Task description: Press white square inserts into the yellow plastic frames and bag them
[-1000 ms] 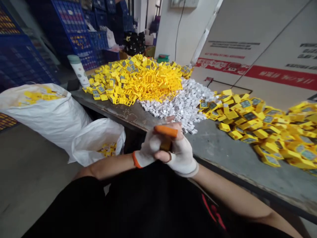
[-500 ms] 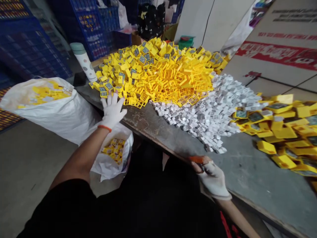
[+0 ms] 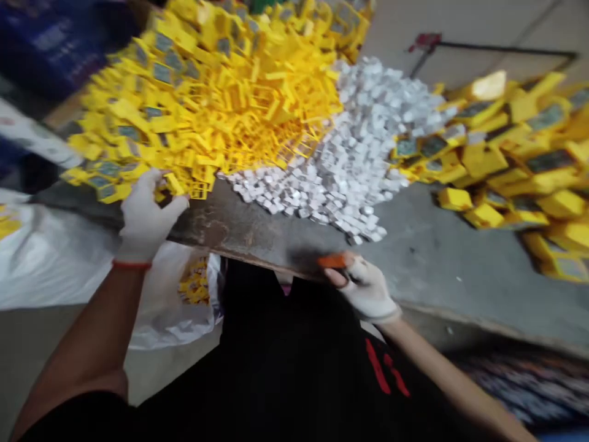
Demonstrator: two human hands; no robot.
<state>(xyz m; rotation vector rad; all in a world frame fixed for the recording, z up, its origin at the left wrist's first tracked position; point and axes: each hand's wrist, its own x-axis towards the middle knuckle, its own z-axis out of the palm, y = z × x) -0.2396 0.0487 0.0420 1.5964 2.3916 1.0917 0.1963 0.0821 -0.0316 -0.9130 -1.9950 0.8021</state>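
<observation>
My left hand [image 3: 145, 215], in a white glove with an orange cuff, reaches to the near edge of a big heap of yellow plastic pieces [image 3: 207, 92] and its fingers curl onto a yellow piece there. My right hand [image 3: 363, 288], also gloved, rests at the front edge of the grey table [image 3: 427, 258] and is closed around an orange-handled tool [image 3: 332, 261]. A pile of small white blocks [image 3: 350, 153] lies between the hands, farther back. The picture is blurred by motion.
More yellow boxes [image 3: 506, 159] are heaped at the right of the table. White sacks [image 3: 55, 270] stand on the floor at the left, one open with yellow pieces [image 3: 196, 282] inside. Blue crates [image 3: 55, 43] are at the back left.
My hands have parted: the left one went out to the yellow heap and its fingers closed on a piece. The right one stayed at the table edge with the tool. The view tilted down and closer.
</observation>
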